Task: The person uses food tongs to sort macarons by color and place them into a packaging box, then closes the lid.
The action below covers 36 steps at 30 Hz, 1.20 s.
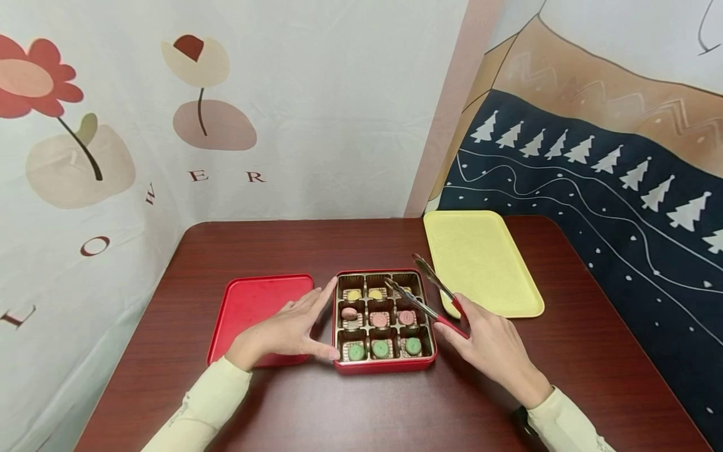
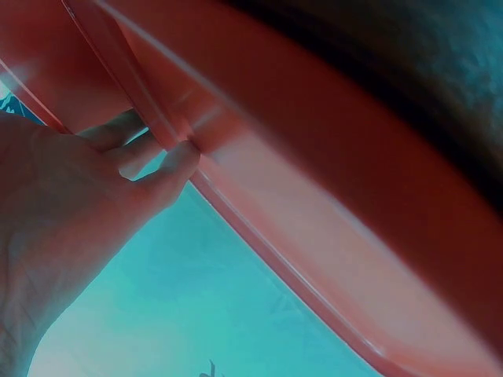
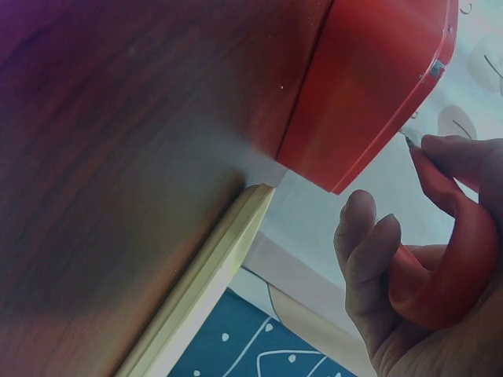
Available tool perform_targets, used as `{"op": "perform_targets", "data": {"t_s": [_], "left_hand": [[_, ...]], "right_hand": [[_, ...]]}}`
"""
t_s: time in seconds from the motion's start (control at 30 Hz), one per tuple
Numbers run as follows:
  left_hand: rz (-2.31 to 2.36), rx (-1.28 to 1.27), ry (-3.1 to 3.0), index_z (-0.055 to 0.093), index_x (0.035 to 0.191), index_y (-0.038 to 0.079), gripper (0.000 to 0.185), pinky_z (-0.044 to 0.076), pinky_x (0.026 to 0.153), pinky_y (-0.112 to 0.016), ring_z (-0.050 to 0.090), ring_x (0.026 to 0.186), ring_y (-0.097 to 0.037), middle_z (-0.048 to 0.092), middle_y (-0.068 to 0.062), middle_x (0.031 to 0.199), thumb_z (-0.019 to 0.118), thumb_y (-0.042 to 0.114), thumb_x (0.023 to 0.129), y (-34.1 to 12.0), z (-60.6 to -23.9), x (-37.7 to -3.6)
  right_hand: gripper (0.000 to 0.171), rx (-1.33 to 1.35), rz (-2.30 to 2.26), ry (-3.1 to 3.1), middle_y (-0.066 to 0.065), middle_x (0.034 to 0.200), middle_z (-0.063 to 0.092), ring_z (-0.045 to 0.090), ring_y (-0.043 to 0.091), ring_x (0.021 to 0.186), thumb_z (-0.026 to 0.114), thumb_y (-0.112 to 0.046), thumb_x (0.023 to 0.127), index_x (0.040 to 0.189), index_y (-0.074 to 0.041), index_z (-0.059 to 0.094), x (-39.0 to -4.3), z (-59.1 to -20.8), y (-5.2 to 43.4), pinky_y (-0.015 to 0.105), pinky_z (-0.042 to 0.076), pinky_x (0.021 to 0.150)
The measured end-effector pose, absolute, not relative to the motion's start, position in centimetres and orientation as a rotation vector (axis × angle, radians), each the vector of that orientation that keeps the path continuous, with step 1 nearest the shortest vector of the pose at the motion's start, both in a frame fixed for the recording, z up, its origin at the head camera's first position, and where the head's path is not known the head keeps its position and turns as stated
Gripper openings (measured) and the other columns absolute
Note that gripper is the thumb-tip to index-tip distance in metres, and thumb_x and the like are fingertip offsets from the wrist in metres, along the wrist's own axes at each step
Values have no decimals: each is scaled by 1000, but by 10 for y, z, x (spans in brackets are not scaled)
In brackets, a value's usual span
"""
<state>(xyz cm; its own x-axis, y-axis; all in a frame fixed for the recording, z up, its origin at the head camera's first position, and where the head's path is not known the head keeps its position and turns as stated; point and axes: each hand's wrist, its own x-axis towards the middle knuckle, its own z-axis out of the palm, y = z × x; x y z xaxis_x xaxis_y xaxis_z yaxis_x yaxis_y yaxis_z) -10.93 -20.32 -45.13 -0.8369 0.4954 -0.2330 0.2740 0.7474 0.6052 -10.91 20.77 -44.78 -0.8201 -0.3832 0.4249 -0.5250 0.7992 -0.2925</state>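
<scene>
An open red tin [image 1: 384,367] sits mid-table, its nine compartments holding yellow, pink and green sweets [image 1: 380,348]. My left hand [image 1: 285,329] spans the tin's left side with straight fingers, thumb at the near corner and index finger at the far one. In the left wrist view, the fingertips [image 2: 177,161] press against the tin's red wall [image 2: 314,181]. My right hand [image 1: 491,342] grips the red handle of metal tongs [image 1: 412,300]. The tongs' arms are spread, and their tips hover over the tin's far right compartments. In the right wrist view, the tongs' handle [image 3: 456,259] is looped in my fingers [image 3: 361,236], beside the tin [image 3: 369,86].
The tin's red lid [image 1: 254,304] lies flat just left of it, partly under my left wrist. A yellow tray [image 1: 480,257] lies to the right, behind the tongs. The dark wooden table [image 1: 361,408] stands in a corner between patterned wall hangings.
</scene>
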Motion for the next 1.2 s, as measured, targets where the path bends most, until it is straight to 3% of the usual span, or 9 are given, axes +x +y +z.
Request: {"op": "perform_targets", "data": {"t_s": [0.47, 0.77, 1.2], "left_hand": [[780, 592, 2571, -11, 176, 25, 143, 10, 126, -73, 10, 165, -42, 18, -19, 179, 83, 76, 82, -204, -450, -109], [781, 597, 2572, -11, 176, 26, 142, 11, 126, -73, 10, 165, -41, 18, -19, 179, 83, 76, 82, -204, -450, -110], [783, 599, 2573, -12, 176, 25, 142, 10, 126, -74, 11, 165, -42, 19, -20, 178, 83, 75, 83, -203, -449, -109]], "right_hand": [[39, 562, 552, -2703, -7, 70, 46, 43, 12, 56, 89, -35, 89, 111, -9, 68, -111, -443, 226, 31, 37, 47], [44, 442, 528, -2738, -7, 68, 50, 45, 13, 56, 87, -34, 88, 116, -6, 69, -112, -439, 247, 35, 39, 47], [48, 263, 438, -2804, -2, 58, 42, 45, 21, 49, 80, -45, 95, 108, -1, 63, -116, -438, 283, 39, 36, 45]]}}
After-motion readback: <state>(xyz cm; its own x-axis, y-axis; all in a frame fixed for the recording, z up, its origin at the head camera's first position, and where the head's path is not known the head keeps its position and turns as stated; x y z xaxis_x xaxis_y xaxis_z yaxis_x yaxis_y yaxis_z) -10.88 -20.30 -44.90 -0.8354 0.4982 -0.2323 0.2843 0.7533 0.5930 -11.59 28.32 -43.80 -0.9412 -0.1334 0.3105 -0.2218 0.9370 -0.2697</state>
